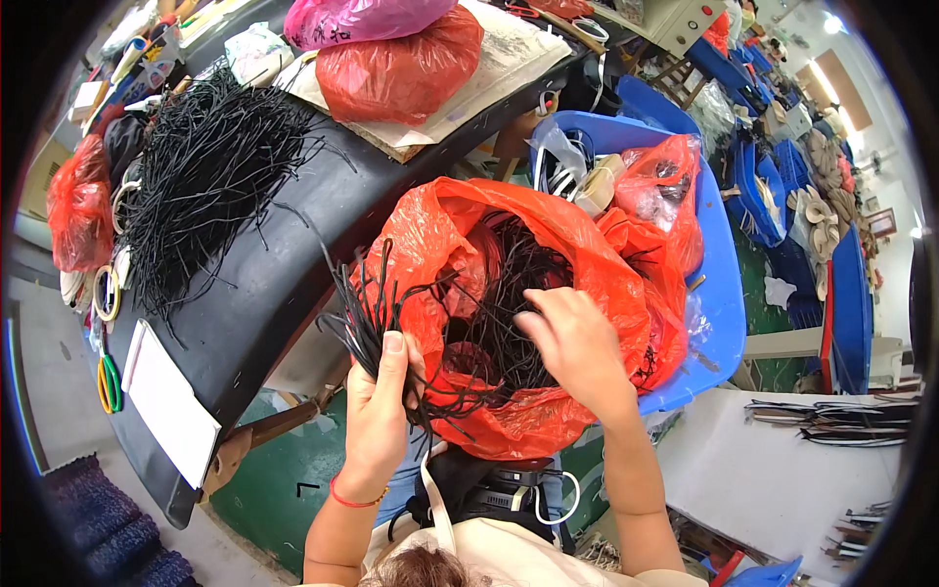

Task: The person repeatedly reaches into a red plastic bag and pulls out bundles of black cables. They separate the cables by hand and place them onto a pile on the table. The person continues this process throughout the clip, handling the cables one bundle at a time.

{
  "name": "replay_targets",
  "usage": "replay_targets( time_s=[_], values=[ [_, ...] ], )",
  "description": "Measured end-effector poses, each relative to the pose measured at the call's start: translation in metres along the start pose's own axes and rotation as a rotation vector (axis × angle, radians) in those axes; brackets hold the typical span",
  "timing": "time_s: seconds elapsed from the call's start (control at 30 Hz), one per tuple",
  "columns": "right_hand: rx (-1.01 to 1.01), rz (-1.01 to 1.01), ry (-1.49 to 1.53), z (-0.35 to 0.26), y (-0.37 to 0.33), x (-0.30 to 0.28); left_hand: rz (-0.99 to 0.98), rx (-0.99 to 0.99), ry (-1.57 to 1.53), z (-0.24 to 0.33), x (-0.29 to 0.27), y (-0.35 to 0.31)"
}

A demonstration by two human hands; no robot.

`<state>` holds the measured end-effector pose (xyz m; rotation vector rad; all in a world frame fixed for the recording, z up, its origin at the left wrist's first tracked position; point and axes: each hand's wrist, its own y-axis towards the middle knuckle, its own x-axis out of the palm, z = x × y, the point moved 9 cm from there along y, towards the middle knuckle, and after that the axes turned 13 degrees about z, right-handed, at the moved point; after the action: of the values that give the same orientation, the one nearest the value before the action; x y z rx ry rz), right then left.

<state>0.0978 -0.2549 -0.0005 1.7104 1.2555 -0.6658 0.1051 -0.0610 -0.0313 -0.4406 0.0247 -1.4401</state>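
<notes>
A bunch of thin black cords (364, 318) is gripped in my left hand (380, 396), thumb pressed across it, with loose ends sticking out above and hanging below. The hand is at the left rim of a wide-mouthed red plastic bag (430, 230). Inside the bag lies a tangle of more black cords (523, 338). Over that tangle, my right hand (572, 342) reaches in from the right with fingers bent and apart; no cord shows between them. Whether its fingertips touch the cords is hard to see.
A large pile of black cords (210, 166) lies on the dark table (293, 235) at left, near scissors (108, 382) and a white pad (168, 406). Filled red (401, 73) and pink bags (367, 20) sit farther back. A blue bin (719, 313) is behind the open bag.
</notes>
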Motion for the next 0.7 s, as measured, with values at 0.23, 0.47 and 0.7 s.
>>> replay_targets(
  time_s=[0.23,0.47,0.7],
  values=[
    [-0.131,-0.023,-0.19,0.004,-0.004,0.039,0.072,-0.148,-0.298,0.006,-0.008,0.002],
    [-0.579,-0.249,-0.382,0.009,0.037,0.06,0.058,-0.199,-0.276,-0.007,0.004,-0.002],
    [0.13,0.02,0.241,0.025,0.032,-0.016,-0.086,-0.345,-0.238,-0.032,0.032,-0.012]
  ],
)
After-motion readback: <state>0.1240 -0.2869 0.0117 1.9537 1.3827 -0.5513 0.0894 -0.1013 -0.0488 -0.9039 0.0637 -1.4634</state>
